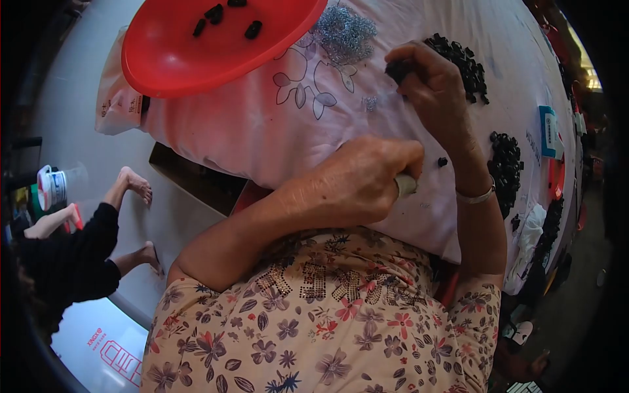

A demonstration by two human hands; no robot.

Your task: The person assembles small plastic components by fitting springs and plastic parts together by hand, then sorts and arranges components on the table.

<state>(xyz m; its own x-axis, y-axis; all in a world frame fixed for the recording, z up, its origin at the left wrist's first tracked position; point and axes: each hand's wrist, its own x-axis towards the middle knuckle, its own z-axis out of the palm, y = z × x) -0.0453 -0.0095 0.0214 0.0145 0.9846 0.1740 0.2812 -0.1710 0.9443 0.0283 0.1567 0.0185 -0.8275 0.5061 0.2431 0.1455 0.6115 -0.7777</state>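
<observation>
My right hand (429, 78) is raised above the cloth-covered table (419, 209). Its bent fingers pinch a dark black piece (398, 69), perhaps more than one. Closer to my body, my left hand (367, 177) is closed, its back toward me. A pale band or wrap (406, 185) shows at its fingers; whatever else they hold is hidden. One loose black piece (442, 161) lies on the cloth between my hands. Just beyond my right hand is a pile of black parts (468, 65), with a heap of small silvery metal parts (344, 34) to its left.
A red basin (196, 65) with several black pieces in it stands at the far left. Another black pile (506, 167) lies right of my right forearm, near a blue-and-white packet (551, 132). Another person's dark sleeve (85, 245) and bare feet are at left.
</observation>
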